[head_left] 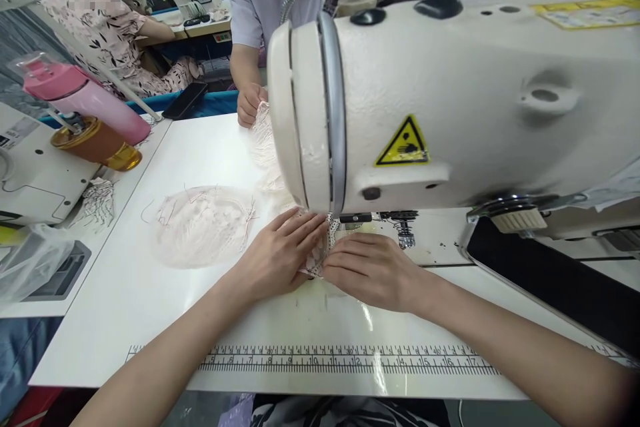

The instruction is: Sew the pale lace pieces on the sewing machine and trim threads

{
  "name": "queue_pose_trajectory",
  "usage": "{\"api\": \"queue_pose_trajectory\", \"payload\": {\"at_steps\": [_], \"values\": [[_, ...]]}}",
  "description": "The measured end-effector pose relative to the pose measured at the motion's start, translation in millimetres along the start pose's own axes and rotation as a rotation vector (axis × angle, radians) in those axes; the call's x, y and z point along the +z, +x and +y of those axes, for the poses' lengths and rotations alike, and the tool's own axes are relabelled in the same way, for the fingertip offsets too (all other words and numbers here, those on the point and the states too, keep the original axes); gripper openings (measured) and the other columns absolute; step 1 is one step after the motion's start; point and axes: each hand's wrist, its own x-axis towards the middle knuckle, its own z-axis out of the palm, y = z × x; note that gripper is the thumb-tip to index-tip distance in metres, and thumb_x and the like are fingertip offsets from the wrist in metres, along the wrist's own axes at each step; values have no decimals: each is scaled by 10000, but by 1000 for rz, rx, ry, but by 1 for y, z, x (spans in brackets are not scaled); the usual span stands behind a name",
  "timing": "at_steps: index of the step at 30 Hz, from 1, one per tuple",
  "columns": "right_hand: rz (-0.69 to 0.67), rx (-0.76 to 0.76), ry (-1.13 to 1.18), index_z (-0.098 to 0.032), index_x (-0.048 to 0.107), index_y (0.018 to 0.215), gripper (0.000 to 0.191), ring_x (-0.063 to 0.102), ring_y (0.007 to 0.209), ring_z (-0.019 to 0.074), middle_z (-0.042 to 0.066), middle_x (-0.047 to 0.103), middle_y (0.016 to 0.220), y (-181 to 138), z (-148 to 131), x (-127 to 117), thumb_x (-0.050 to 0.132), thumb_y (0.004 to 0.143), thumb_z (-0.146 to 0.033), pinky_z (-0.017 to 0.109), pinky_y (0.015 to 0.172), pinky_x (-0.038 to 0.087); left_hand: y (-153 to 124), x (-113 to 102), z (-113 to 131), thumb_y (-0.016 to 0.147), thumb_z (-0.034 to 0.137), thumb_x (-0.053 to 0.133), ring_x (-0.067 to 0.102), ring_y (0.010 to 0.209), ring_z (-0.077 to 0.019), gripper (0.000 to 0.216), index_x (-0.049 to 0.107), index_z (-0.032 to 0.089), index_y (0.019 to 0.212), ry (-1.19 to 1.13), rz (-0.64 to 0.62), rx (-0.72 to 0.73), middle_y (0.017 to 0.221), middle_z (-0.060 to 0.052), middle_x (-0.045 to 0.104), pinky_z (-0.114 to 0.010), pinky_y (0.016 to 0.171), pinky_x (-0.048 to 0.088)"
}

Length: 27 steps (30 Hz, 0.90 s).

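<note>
A piece of pale lace fabric point(316, 259) lies on the sewing table under the head of a white sewing machine point(400, 93). My left hand point(280, 250) rests flat on the lace from the left, its fingers stretched toward the needle area. At the lace's right edge my right hand point(373, 270) has its fingers curled together, pinching the fabric. The machine's head hides the needle and part of the lace. Left of my hands lies a small heap of sheer pale pink fabric point(205, 227) with loose threads.
Across the table a co-worker's hand point(250, 105) holds more pale lace point(263, 137). A pink bottle point(90, 97), an amber cup point(100, 140) and a black phone point(185, 101) stand or lie at the left. A printed ruler point(310, 361) runs along the front edge.
</note>
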Motion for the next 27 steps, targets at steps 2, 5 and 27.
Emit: {"api": "queue_pose_trajectory", "payload": {"at_steps": [2,5,27], "values": [[15,-5,4,-172,624,859,97,647,820,120,-24,715,807,0,0,1,606,866,-77,276,735,533,1,-2,-1,823,231,479,489,1327,-273,583,478,66,1383,7,-15,0,1366,-141,575,-457,1114,387],[18,6,10,-170,629,844,94,643,799,119,-22,713,796,1,0,2,609,864,-81,272,717,534,1,-4,0,803,208,486,487,1328,-273,606,472,87,1396,11,-38,-16,1358,-128,585,-459,1114,380],[-45,101,-49,-173,626,803,183,577,757,121,-10,644,712,-4,3,-2,505,905,-83,258,689,463,7,0,12,853,312,522,539,1254,-302,581,481,93,1390,106,-44,-106,1319,-141,612,-481,1077,367]]}}
